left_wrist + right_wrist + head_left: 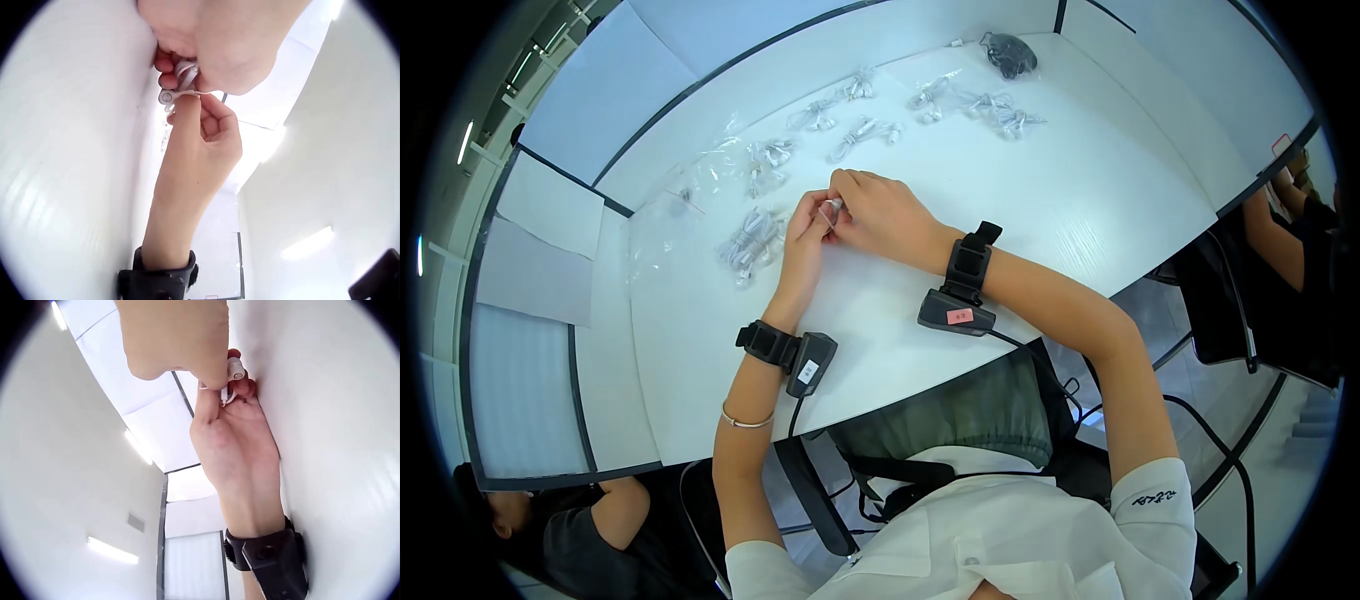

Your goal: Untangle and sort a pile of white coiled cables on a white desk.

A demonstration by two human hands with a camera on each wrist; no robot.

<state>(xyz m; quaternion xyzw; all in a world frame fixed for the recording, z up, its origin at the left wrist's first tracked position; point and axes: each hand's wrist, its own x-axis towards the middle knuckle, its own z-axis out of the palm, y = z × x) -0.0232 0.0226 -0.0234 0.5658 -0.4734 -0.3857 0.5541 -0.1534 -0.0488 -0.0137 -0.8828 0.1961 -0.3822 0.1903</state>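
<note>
In the head view both hands meet above the left part of the white table. The left hand pinches a small white cable from the left, and the right hand grips it from the right with curled fingers. Seen from the left wrist, coiled white cable with a round white end lies between the fingertips, partly covered by the hands. A white plug-like piece shows at the fingers in the right wrist view. A coiled white cable bundle rests beside the left hand.
Several white cable bundles in clear plastic lie across the back of the table. A dark wrapped object stands at the back right. Clear bags lie at the left. Low partitions edge the table; other people sit at both sides.
</note>
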